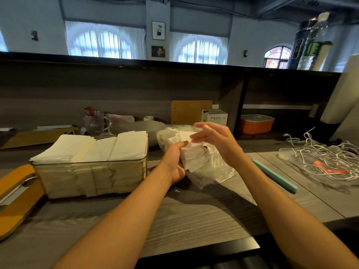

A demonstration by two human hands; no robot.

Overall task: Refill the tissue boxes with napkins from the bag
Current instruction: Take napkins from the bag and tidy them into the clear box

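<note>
Napkins sat inside the clear plastic bag, held up over the grey counter. I had my left hand gripping the bag and the napkins from below so they stayed put. My right hand was open above, fingers straight, ready to pull some out. The tissue box beside it looked full to the top with white napkins.
</note>
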